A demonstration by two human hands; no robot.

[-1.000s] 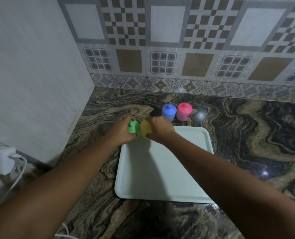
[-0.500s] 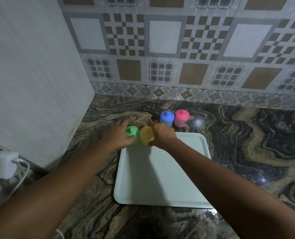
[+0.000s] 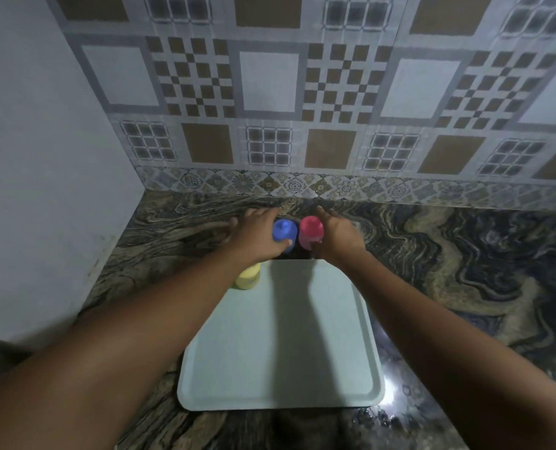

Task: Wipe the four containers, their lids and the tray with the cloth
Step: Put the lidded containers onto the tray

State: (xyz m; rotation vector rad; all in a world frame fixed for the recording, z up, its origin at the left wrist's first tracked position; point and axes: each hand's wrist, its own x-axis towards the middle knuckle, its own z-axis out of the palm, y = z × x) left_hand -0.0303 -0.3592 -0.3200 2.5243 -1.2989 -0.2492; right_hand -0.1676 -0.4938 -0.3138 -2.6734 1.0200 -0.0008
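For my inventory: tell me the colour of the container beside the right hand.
The container is pink all over; head view, beside the right hand.

A: We've let go of the two we were holding, then?
B: We have. Our left hand (image 3: 254,232) has gone past the tray's (image 3: 322,345) far edge to the blue container (image 3: 283,229), thumb against its near side, fingers spread.
A: And our right hand (image 3: 338,235)?
B: Up beside the pink container (image 3: 310,230) now, fingers straight, thumb low on its near side.
A: Where did we leave the yellow container (image 3: 248,277)?
B: Standing on the tray's far left corner, half under our left forearm; the green container is out of sight
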